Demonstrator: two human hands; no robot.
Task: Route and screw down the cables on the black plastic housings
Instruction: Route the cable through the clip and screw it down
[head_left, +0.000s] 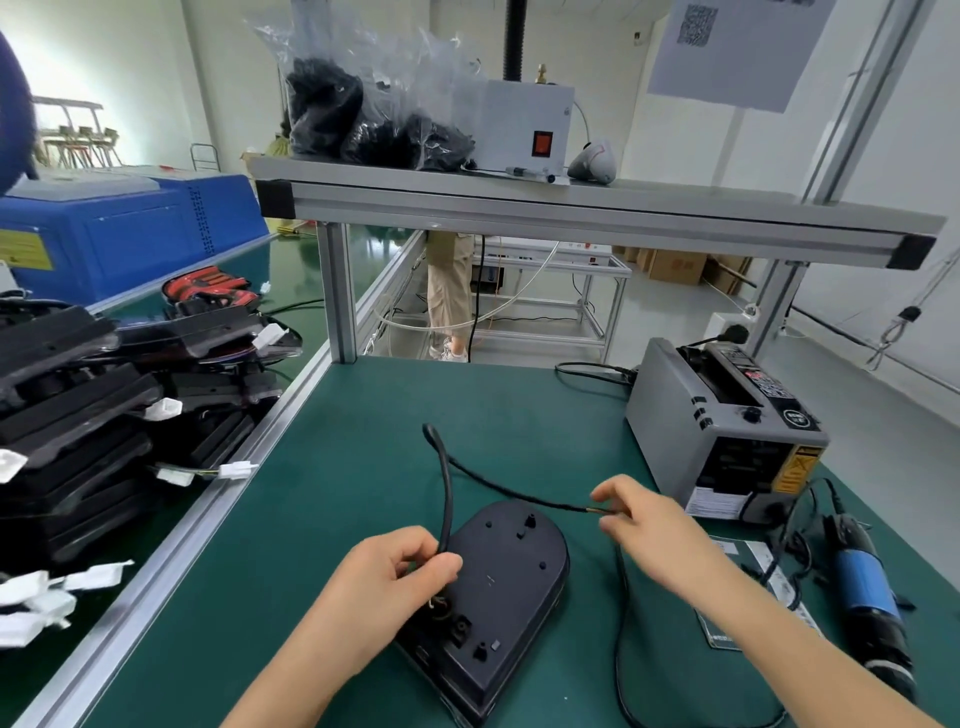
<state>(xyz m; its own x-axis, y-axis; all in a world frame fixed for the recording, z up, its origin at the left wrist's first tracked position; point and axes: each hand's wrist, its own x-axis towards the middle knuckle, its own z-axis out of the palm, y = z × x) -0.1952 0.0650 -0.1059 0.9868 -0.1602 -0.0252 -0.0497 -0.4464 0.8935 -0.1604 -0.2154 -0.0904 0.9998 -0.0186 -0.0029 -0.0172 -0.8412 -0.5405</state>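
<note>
Housing (506, 577) is on the desk (363, 415) dead ahead of you, back face up. It's matte black moulded plastic, D-shaped, with the rounded end at 1 o'clock and the flat end at 7. The long axis runs on that line, and small pegs and bosses stand off the face.

Left hand (395, 577): fingers (441, 564) pinch the cable (445, 483) at the housing's 9 o'clock edge, near where it seems to enter the shell. Right hand (639, 514): fingers (610, 491) pinch the free end, clear of the housing at 2 o'clock, where thin bare leads poke out of the sheath. Between the grips the cable arcs up to 12 o'clock and back. It's round, black and rubbery, stiff enough to hold the loop.

My read: routing isn't laid yet. The pegs lie toward 7–8 o'clock from your right fingers, so the right hand brings the end in while the left anchors.

The blue-bodied driver (867, 587) lies at 4 o'clock, nearer your right hand. A loose black cord (621, 623) runs along the housing's 3 o'clock side; it could snag.
</note>
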